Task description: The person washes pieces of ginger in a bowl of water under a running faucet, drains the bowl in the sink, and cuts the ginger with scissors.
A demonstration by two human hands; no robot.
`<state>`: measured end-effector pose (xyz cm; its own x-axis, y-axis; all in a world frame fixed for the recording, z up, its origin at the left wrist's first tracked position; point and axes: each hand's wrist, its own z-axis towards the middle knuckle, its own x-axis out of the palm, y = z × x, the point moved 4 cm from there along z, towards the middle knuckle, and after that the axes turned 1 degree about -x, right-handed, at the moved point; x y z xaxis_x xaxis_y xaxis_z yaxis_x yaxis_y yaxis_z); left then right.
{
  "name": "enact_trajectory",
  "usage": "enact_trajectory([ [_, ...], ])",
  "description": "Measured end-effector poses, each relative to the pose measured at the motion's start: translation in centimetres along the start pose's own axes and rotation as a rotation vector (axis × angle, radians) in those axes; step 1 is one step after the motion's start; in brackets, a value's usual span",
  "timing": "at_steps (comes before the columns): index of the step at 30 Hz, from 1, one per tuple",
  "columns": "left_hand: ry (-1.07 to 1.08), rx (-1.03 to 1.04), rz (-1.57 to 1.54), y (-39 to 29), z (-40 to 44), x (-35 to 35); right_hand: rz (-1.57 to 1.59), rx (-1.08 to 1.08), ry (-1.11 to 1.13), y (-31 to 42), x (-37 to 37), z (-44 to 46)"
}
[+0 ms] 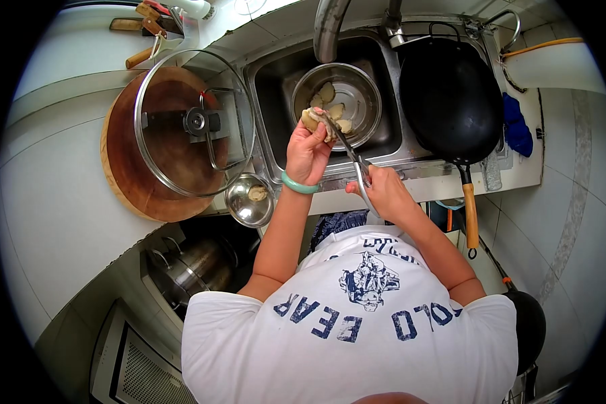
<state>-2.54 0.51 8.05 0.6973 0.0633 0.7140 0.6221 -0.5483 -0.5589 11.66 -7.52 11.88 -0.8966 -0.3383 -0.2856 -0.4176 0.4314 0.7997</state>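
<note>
Ctr frame, my L hand pinched food over bowl, prob. so nothing strayed; R hand closed round scissors.

Glossy metal scissors, wooden board

Room opens from the front, over the near edge of the deep stainless-steel sink, between a round clear-glass lid on the left and a large black wok on the right; the person's left hand and right hand occupy it. A curved grey metal faucet overhangs the back. A small shiny steel bowl crowds the front-left corner.
</note>
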Motion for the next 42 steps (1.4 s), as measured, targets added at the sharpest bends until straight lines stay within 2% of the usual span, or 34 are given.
enact_trajectory([
  [8,0.019,-0.010,-0.008,-0.2,0.1,-0.3,0.003,0.004,0.050,-0.5,0.4,-0.1],
  [10,0.024,-0.011,-0.008,-0.2,0.1,-0.2,0.047,-0.061,0.021,-0.6,0.5,-0.1],
  [17,0.035,0.006,0.060,-0.6,0.0,-0.1,-0.028,-0.063,-0.016,-1.3,0.7,-0.1],
  [19,0.038,0.004,0.067,-0.6,-0.1,0.1,-0.059,-0.002,-0.003,-1.5,0.7,-0.1],
  [29,0.006,0.026,0.182,-0.6,-0.5,0.4,-0.054,-0.019,-0.021,-1.1,0.5,-0.2],
  [32,-0.006,0.036,0.197,-0.7,-0.5,0.3,-0.004,0.051,0.052,-0.8,0.3,-0.3],
  [34,-0.003,0.042,0.207,-0.8,-0.4,0.2,-0.022,-0.084,0.004,-0.6,0.3,-0.4],
  [35,0.009,0.042,0.222,-0.8,-0.4,0.0,-0.023,-0.084,0.004,-0.6,0.2,-0.4],
  [42,0.046,0.019,0.300,-1.3,-0.3,0.4,-0.063,-0.001,0.015,-1.0,0.2,-0.4],
])
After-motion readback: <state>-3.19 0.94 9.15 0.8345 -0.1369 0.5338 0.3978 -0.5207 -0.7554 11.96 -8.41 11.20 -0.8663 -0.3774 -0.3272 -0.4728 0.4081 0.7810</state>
